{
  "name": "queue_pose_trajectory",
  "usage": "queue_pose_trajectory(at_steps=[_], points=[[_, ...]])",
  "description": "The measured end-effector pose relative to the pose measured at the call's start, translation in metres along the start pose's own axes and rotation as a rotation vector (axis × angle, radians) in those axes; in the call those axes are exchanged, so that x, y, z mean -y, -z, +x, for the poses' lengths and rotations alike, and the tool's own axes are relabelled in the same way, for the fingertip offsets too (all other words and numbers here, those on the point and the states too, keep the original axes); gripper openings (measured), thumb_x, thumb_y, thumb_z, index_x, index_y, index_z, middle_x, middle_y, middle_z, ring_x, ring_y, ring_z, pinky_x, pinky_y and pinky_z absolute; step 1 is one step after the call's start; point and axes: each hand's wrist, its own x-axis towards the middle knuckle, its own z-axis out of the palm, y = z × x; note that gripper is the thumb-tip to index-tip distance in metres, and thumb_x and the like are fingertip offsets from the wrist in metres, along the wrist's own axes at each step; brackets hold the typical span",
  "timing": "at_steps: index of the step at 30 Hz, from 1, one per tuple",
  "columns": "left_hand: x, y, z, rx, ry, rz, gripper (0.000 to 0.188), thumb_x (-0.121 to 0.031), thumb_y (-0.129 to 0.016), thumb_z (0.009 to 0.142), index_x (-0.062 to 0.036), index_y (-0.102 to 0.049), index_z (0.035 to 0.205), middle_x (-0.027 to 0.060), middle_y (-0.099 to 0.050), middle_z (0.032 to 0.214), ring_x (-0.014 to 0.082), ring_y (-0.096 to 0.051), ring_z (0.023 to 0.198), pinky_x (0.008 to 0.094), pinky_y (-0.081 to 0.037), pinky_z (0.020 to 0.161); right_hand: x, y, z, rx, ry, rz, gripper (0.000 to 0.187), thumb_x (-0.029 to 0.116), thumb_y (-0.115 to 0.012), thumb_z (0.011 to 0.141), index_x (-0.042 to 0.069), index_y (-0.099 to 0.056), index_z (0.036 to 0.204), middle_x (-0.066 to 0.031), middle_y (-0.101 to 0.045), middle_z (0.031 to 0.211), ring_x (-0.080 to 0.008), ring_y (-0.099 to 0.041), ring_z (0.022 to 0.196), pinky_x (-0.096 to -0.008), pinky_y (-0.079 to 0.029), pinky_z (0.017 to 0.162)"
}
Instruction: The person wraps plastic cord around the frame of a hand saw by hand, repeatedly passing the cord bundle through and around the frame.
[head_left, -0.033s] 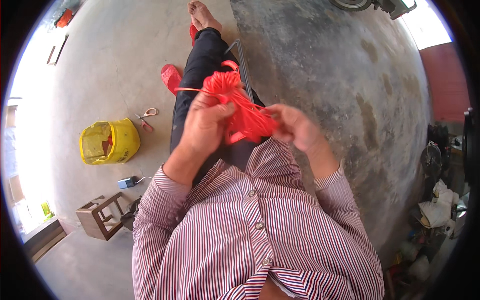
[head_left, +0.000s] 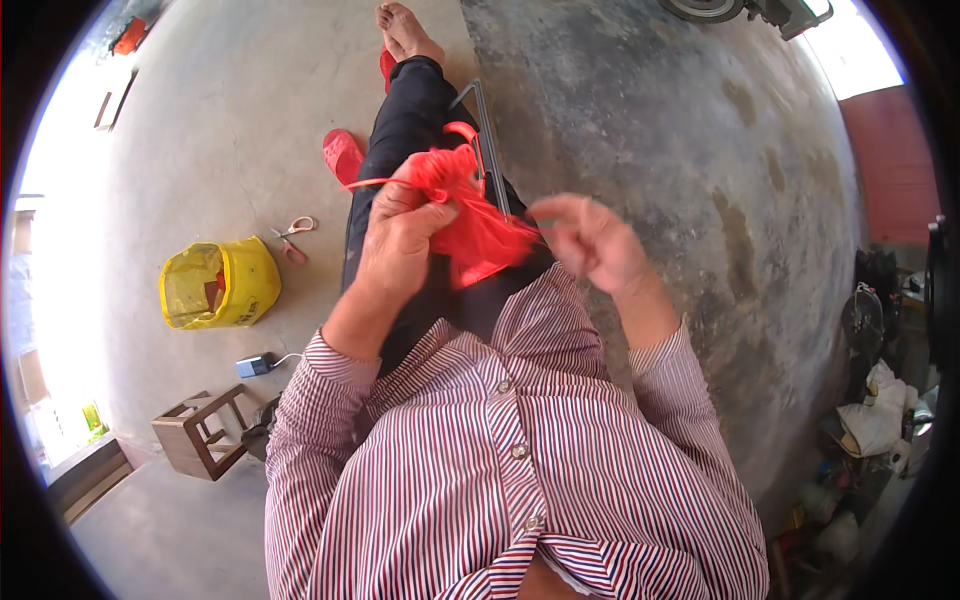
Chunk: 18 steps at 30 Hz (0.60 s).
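My left hand (head_left: pixel 400 235) is closed round a bundle of thin red plastic cord (head_left: pixel 470 235), held above my lap. Its looped top sticks up past my fingers, and the lower strands fan out to the right, smeared by motion. One loose red end pokes out to the left of the hand. At the bundle's right edge is my right hand (head_left: pixel 592 248), its index finger reaching toward the strands. The other fingers are curled and blurred, so whether they grip a strand is unclear. Behind the bundle, a grey metal frame (head_left: pixel 487 140) with a red curved piece (head_left: pixel 462 129) lies along my leg.
On the floor to the left are pink-handled scissors (head_left: pixel 292 240), a yellow bag (head_left: pixel 250 285) standing with its mouth open, a small blue-grey box with a white cable (head_left: pixel 254 365) and a wooden stool (head_left: pixel 200 435). A red slipper (head_left: pixel 343 157) lies beside my leg. Clutter (head_left: pixel 875 420) fills the right edge.
My right hand has shifted slightly right and its index finger has straightened. The bundle has tipped a little left and its lower strands are more blurred. My left hand keeps its hold.
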Motion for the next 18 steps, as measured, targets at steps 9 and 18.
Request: queue_pose_trajectory(at_steps=[9,18], points=[[0.049,0.009,0.021,0.247,-0.150,1.818,0.024,-0.004,-0.064,0.072,0.0000,-0.062,0.096,0.0134,-0.063,0.099,0.0344,-0.063,0.095,0.0424,-0.051,0.081,-0.023,0.016,0.048,-0.096,0.236,-1.304,0.037,0.004,-0.072,0.071,-0.002,-0.062,0.106,-0.0090,-0.062,0.100,-0.0264,-0.061,0.098,-0.0359,-0.048,0.087],[0.009,0.027,0.019,0.017,-0.178,1.237,0.026,-0.009,-0.071,0.077,-0.0015,-0.064,0.101,0.0128,-0.064,0.094,0.0264,-0.064,0.089,0.0347,-0.051,0.078,0.027,0.029,-0.001,-0.500,0.350,-0.393,0.028,0.011,-0.067,0.078,0.001,-0.065,0.104,-0.0142,-0.064,0.115,-0.0256,-0.059,0.110,-0.0375,-0.045,0.097]])
